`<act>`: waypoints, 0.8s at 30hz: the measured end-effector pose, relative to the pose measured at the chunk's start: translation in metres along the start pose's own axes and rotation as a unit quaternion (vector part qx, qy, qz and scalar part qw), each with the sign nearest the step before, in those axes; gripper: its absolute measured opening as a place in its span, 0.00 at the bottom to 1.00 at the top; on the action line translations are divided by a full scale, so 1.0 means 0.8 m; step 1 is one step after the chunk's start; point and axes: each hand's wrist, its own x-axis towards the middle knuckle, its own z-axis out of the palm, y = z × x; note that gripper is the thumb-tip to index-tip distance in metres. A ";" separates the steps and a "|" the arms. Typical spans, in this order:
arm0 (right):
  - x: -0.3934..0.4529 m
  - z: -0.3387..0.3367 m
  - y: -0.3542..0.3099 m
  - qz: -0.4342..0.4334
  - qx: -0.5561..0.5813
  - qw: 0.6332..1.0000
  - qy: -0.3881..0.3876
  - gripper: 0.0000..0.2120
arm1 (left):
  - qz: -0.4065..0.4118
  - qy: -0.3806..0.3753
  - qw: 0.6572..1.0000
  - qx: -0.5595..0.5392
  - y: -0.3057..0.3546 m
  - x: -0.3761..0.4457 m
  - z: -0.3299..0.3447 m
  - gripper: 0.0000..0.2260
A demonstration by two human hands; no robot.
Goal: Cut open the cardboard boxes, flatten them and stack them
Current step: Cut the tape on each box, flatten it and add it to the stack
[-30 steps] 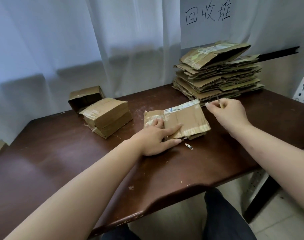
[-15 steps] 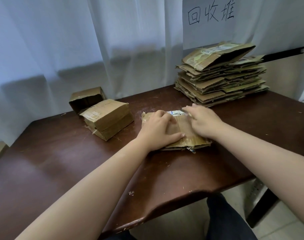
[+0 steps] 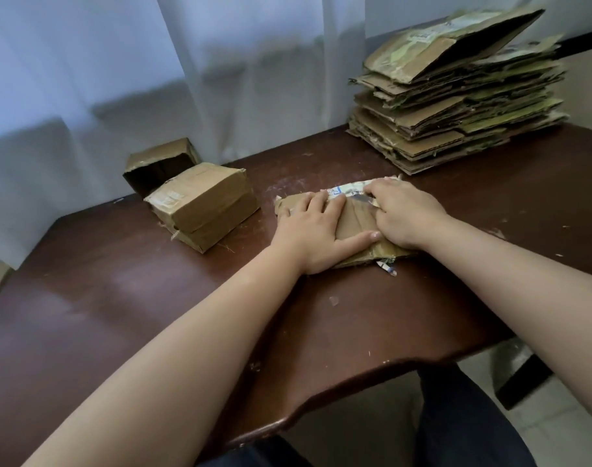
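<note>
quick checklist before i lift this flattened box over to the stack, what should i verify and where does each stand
1. Flattened box lies flat on the table: ok; both hands are on it.
2. Left hand on the box: ok, fingers spread flat.
3. Right hand free to lift: cannot tell; its fingers curl at the taped edge and a dark thing shows under them.
4. Stack ready to take another piece: not ok; its top piece is propped up, not lying flat.
5. Path to the stack: ok, bare tabletop between.
6. Boxes left to do: not ok; sealed box and open box remain.
</note>
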 end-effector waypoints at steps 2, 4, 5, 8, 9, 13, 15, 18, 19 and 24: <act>-0.002 0.000 0.000 -0.007 0.001 1.000 -0.012 0.22 | 0.002 0.017 1.000 0.003 0.000 -0.004 0.001 0.48; -0.001 0.000 0.001 -0.010 -0.010 1.000 -0.027 0.23 | 0.003 0.013 1.000 0.006 0.000 -0.003 0.001 0.49; 0.001 0.000 0.003 -0.009 -0.014 0.999 -0.032 0.23 | 0.004 0.004 1.000 0.005 0.000 -0.002 0.001 0.49; 0.004 0.001 0.007 -0.001 0.000 0.999 -0.042 0.23 | 0.001 -0.027 1.000 -0.015 -0.002 0.001 -0.003 0.47; 0.003 0.002 0.007 0.006 0.013 0.999 -0.036 0.22 | 0.000 -0.033 0.999 -0.033 -0.004 0.001 -0.003 0.44; -0.019 -0.002 0.002 0.021 0.068 0.992 0.106 0.18 | 0.001 0.112 0.970 -0.215 -0.009 -0.012 -0.001 0.36; -0.033 -0.008 -0.003 -0.006 0.065 0.982 0.180 0.16 | 0.000 0.210 0.943 -0.260 -0.008 -0.023 -0.007 0.27; -0.044 -0.027 -0.010 0.015 0.083 0.973 0.214 0.15 | 0.005 0.273 0.930 -0.245 -0.007 -0.029 -0.025 0.19; -0.045 -0.034 -0.012 0.030 0.085 0.970 0.226 0.15 | 0.002 0.281 0.927 -0.250 -0.009 -0.028 -0.032 0.20; -0.042 -0.061 -0.010 0.109 0.028 0.975 0.193 0.15 | -0.098 0.195 0.952 -0.215 -0.027 -0.039 -0.048 0.29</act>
